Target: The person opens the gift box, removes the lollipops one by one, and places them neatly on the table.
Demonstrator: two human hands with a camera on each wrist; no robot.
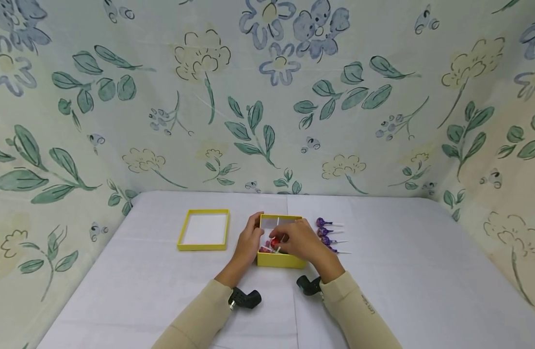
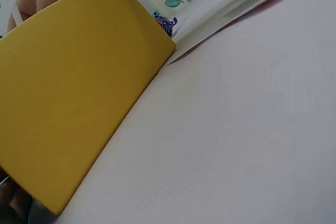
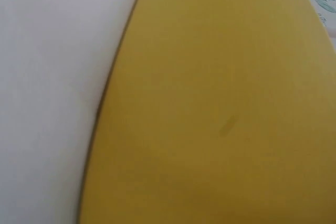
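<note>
Box [image 1: 281,261] | left fingers [image 1: 253,222] holding it | right fingers [image 1: 279,231] apparently pinching red lollipop [image 1: 274,242], visible from head only

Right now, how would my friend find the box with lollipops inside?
Look across the middle of the white table, where the left hand grips one side of a yellow box. Unlike the shallow yellow lid on its left, it has taller walls and lollipops inside.

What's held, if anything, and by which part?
The left hand holds the yellow box by its left wall; whether the right hand pinches the red lollipop is unclear.
</note>
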